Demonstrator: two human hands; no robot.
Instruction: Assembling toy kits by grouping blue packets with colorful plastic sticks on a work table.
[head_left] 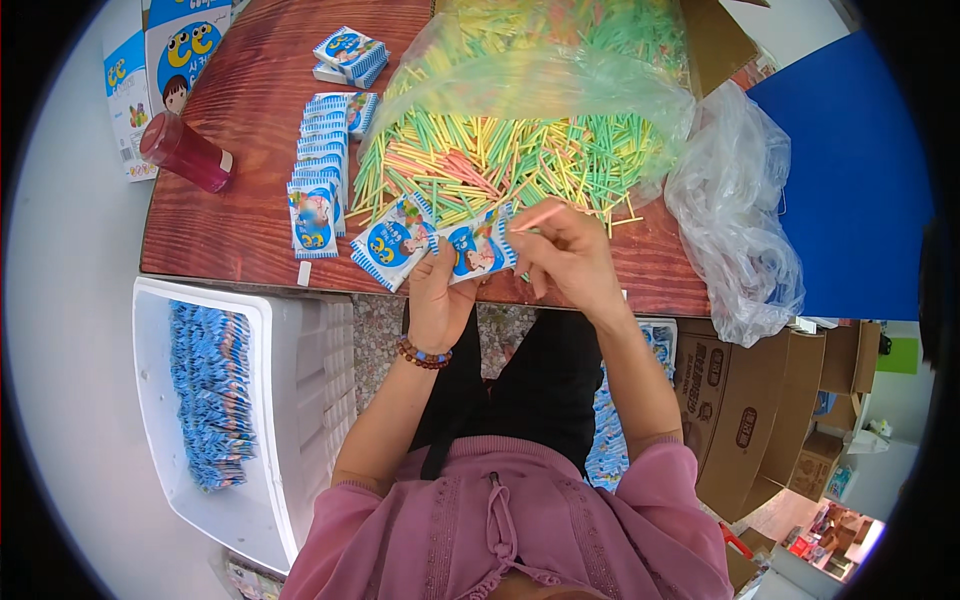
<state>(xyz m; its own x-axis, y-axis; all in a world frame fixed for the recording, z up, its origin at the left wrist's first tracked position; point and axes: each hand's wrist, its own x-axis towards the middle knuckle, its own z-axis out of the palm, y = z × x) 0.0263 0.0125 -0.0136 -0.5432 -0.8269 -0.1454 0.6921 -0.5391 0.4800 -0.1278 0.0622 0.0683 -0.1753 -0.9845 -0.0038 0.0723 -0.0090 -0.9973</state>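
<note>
My left hand point(440, 298) pinches the near edge of a small blue-and-white packet point(478, 248) with its thumb on top. A second packet point(396, 240) of the same kind lies to its left, partly overlapped. At the packet's right end, my right hand point(572, 258) is closed on a pink stick point(536, 216), held between thumb and forefinger. Just beyond both hands spreads a heap of thin green, yellow and pink sticks point(520, 160). To the left lies an overlapping row of similar packets point(318, 180), with a small stack of packets point(350, 55) farther back.
Clear plastic point(520, 80) covers the far part of the heap; a crumpled bag point(735, 210) hangs at the right. A pink-red jar point(187, 152) lies at the left. Below, a white bin point(265, 400) holds several packets, and cardboard boxes point(745, 410) stand right.
</note>
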